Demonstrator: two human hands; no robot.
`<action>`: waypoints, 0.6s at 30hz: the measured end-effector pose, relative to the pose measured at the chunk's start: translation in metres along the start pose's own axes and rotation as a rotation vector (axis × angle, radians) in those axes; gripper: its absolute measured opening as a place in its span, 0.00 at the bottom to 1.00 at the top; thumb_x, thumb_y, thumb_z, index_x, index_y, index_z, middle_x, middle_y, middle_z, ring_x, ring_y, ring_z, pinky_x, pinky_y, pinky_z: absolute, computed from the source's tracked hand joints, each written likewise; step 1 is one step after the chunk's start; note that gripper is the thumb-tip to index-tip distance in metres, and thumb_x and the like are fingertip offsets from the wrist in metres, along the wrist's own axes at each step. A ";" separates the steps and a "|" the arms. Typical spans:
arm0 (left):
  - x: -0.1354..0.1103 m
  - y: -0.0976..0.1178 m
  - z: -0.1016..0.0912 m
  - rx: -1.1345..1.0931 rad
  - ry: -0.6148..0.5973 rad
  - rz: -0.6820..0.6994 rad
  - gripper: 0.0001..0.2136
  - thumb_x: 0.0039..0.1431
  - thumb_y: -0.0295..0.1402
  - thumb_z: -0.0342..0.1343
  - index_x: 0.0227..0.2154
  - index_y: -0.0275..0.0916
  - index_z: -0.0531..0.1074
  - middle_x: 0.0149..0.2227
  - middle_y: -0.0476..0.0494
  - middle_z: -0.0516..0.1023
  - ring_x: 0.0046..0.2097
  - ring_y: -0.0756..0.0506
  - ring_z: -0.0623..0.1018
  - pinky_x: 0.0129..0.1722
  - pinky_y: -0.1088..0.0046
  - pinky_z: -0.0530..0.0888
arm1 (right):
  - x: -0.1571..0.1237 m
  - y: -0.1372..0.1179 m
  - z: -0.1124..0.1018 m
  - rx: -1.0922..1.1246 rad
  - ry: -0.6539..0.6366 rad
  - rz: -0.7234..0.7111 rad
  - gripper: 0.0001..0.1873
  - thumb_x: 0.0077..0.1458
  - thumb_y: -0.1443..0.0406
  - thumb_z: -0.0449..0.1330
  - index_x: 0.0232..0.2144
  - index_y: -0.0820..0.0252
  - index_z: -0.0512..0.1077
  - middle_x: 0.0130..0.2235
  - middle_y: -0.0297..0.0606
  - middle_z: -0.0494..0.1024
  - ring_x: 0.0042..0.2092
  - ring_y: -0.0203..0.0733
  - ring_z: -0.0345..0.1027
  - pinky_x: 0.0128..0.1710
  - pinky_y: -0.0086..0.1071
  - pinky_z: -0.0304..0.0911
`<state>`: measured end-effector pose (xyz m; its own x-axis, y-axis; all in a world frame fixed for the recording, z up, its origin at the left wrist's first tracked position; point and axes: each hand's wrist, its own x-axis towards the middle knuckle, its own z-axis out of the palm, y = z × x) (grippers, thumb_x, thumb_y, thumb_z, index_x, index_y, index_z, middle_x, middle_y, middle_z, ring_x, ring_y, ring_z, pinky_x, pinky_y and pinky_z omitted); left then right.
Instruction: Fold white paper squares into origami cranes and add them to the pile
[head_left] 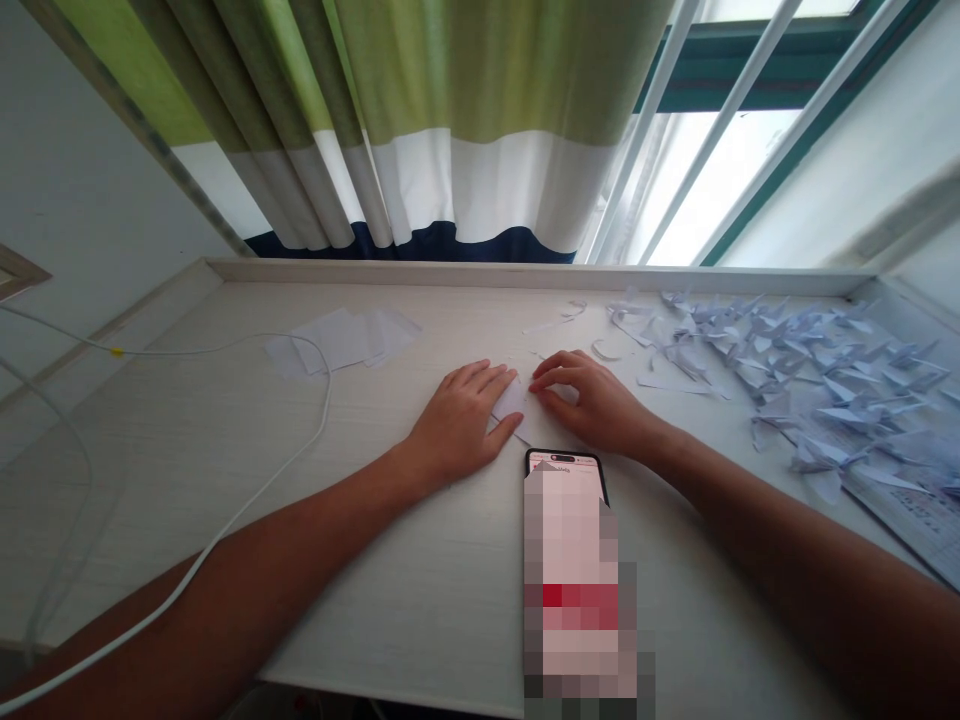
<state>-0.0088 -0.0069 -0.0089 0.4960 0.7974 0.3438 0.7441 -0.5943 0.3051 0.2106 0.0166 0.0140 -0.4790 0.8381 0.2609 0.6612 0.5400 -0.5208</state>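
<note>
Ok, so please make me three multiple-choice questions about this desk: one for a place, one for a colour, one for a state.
1. Where does the phone lie?
A) On the paper squares
B) At the near edge of the desk
C) Among the paper cranes

2. What colour is the bottom band of the curtain?
A) Red
B) Yellow
C) Dark blue

3. What is the left hand doing?
A) Resting on a folded white paper
B) Gripping the cable
C) Holding the phone

1 B: its lower end reaches that edge.
2 C: the dark blue band runs along the hem.
3 A: its fingers lie over the paper.
</note>
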 end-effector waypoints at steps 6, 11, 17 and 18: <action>0.001 0.001 -0.004 -0.061 0.029 -0.003 0.25 0.65 0.37 0.57 0.64 0.38 0.64 0.57 0.35 0.74 0.58 0.37 0.73 0.59 0.55 0.70 | 0.001 -0.008 0.000 0.084 -0.033 0.040 0.08 0.59 0.68 0.61 0.34 0.56 0.82 0.45 0.41 0.82 0.49 0.50 0.74 0.54 0.46 0.67; 0.000 0.003 -0.006 -0.040 0.098 0.003 0.25 0.65 0.37 0.58 0.62 0.37 0.64 0.58 0.33 0.71 0.58 0.36 0.71 0.59 0.54 0.69 | 0.004 -0.010 0.002 0.156 -0.063 0.136 0.07 0.58 0.66 0.63 0.31 0.56 0.82 0.44 0.40 0.82 0.50 0.50 0.74 0.55 0.46 0.66; 0.001 0.003 -0.007 -0.092 0.143 -0.021 0.25 0.64 0.36 0.59 0.62 0.38 0.64 0.59 0.33 0.72 0.59 0.35 0.71 0.59 0.53 0.68 | 0.004 -0.015 0.001 0.223 -0.046 0.096 0.08 0.58 0.67 0.61 0.29 0.57 0.80 0.41 0.40 0.82 0.46 0.48 0.75 0.51 0.43 0.67; 0.001 0.003 -0.007 -0.130 0.156 -0.046 0.26 0.63 0.36 0.60 0.62 0.39 0.64 0.59 0.34 0.73 0.58 0.36 0.72 0.59 0.53 0.68 | 0.004 -0.016 0.001 0.232 -0.044 0.079 0.08 0.58 0.67 0.61 0.29 0.57 0.79 0.41 0.40 0.81 0.45 0.47 0.75 0.51 0.43 0.67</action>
<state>-0.0093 -0.0083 -0.0014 0.3800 0.8042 0.4570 0.6955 -0.5741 0.4321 0.1980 0.0113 0.0226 -0.4593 0.8701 0.1788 0.5498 0.4366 -0.7121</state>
